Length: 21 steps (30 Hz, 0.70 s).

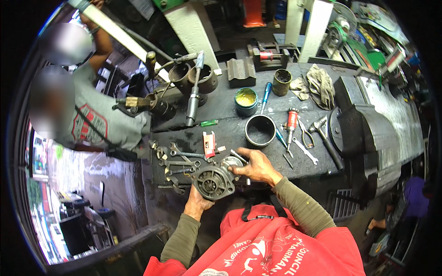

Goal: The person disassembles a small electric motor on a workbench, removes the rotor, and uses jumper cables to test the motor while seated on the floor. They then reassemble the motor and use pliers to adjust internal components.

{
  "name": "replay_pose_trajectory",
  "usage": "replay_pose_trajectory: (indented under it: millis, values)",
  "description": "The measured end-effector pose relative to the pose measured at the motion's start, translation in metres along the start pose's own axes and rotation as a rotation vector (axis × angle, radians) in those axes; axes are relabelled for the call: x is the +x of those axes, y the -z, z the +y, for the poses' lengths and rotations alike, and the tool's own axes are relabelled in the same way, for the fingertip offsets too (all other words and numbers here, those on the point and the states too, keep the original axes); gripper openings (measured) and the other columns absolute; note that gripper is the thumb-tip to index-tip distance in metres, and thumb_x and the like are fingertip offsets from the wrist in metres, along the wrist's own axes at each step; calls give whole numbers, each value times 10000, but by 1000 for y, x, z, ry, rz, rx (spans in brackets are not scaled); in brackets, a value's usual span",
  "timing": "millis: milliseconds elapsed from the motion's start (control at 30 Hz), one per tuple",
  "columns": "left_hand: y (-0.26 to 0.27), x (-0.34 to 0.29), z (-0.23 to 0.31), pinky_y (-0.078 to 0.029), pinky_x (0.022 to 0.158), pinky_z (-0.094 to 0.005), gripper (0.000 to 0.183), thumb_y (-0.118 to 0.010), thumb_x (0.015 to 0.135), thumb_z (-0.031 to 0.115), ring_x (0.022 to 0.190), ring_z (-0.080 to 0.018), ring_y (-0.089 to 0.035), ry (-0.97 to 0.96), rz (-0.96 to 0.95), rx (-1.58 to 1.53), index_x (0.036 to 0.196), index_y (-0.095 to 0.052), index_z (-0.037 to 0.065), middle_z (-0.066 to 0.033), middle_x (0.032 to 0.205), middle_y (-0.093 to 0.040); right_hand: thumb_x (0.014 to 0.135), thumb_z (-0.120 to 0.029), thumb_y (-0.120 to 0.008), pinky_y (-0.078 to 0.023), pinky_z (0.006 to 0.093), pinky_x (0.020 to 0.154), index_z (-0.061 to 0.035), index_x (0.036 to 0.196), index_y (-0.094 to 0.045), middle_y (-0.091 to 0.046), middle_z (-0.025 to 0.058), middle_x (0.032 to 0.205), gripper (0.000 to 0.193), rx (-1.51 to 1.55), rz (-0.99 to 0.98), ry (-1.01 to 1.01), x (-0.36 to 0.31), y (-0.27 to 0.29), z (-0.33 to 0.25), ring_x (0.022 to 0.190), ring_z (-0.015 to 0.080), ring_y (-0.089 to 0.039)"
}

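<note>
Gripping a grey metal motor housing [212, 182] at the workbench's [230, 117] near edge, the left hand [198, 202] cups it from below while the right hand [255, 166] wraps its fingers over the top. Several wrenches [177, 163] (about five) crowd its left; bare bench lies behind. One red-and-white small box [209, 144] sits just beyond, beside one black ring [260, 130].

Single head-worn fisheye view, looking steeply down, close over a greasy workbench [221, 108], edges bending outward
</note>
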<state>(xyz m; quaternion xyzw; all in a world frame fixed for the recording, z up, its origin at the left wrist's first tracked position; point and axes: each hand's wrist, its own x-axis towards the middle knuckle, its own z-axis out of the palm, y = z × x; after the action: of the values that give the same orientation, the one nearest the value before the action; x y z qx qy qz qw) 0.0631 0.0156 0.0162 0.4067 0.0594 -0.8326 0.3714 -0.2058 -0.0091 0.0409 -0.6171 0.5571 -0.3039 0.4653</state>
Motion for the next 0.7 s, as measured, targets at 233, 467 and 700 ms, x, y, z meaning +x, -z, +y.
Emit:
replay_pose_trajectory:
  millis: [233,467,700]
  values:
    - [6,10,10,-623,969,-542,602,-535,1043,489,1131,-355,-742,282,-99,103,1410,-627,21,-204,1317,-722,793,-413,-918,-525,385,1052,-65,1342,-725,-749,181,1296,678,248,104,18,-50,-30,22,1230,305,-696]
    - [19,27,-4,-563,1075,-570,636,-601,996,420,1198,-406,-702,418,-135,290,1494,-544,29,-236,1382,-675,1031,-217,-712,-476,235,780,-50,1356,-727,-664,-62,1004,366,1030,669,-251,-109,-112,50,866,49,-562]
    - [29,30,-3,-588,1034,-564,627,-666,944,398,1159,-398,-712,431,-136,452,1449,-566,41,-215,1312,-702,923,-234,-770,-542,346,778,-5,1212,-773,-773,76,951,369,564,712,-631,-291,-214,93,865,185,-696]
